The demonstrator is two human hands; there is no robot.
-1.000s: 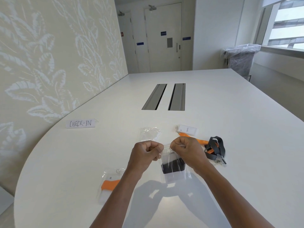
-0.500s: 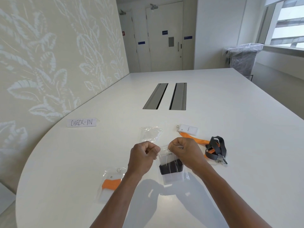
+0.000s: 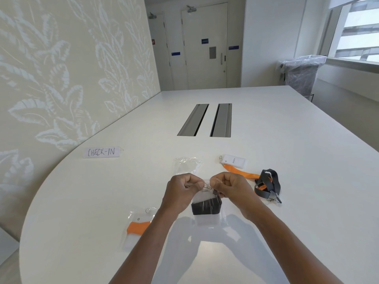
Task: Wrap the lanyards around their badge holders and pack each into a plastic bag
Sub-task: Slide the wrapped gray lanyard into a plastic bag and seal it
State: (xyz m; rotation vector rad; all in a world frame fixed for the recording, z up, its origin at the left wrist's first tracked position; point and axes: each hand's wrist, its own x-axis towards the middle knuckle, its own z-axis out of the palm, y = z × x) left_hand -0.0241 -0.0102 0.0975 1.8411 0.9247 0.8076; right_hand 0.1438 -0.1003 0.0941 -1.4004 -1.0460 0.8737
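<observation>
- Landmark: CHECK-IN sign (image 3: 102,152), a white paper strip lying flat on the white counter (image 3: 287,140) close to the leaf-patterned wall (image 3: 61,68)
- Left hand (image 3: 180,191): nearer the camera than the sign and to its right; fingers curled, pinching the top left edge of a clear plastic bag (image 3: 209,214)
- Right hand (image 3: 231,187): just right of the left hand, farther from the sign; fingers curled, pinching the same bag's top right edge
- Plastic bag in the hands: held between both hands above the counter, hanging down; contains a badge holder wrapped in a black lanyard (image 3: 206,207); a metal clip (image 3: 207,187) shows at the bag mouth between the two hands
- Packed bag (image 3: 137,228): flat on the counter, nearer the camera than the sign and left of the left forearm; holds a badge holder wrapped in orange lanyard
- Empty clear bag (image 3: 187,166): flat on the counter right of the sign, just beyond the hands
- White badge holder (image 3: 233,160): on the counter farther right of the sign; its orange lanyard (image 3: 240,173) trails rightward
- Dark grey lanyard (image 3: 266,185): loosely heaped at the far right, overlapping the orange one
- Two grey slots (image 3: 205,119): set in the counter beyond the sign, toward the doors (image 3: 205,48)
</observation>
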